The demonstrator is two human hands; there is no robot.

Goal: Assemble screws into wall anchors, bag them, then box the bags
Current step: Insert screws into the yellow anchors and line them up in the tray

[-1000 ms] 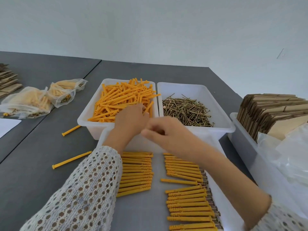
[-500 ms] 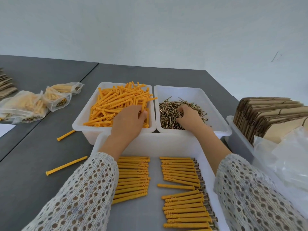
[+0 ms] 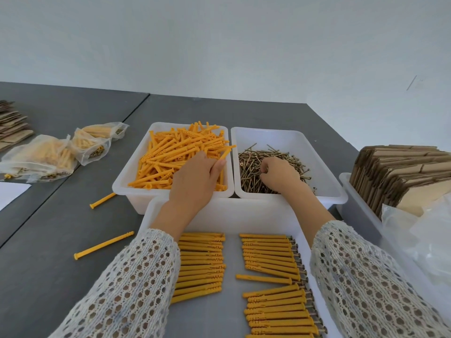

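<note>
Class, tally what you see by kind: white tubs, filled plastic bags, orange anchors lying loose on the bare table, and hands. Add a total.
White tubs: 4
Filled plastic bags: 3
Loose anchors on the table: 2
Hands: 2
Total: 11

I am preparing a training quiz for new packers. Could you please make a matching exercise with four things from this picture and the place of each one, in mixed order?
Things
1. loose orange anchors
2. screws
3. filled bags
4. flat cardboard boxes

Places
A. far left on the table
B. right white bin, under the right hand
C. standing in the tray at the right edge
D. left white bin, under the left hand

Pairs: 1-D, 2-B, 3-A, 4-C
</note>
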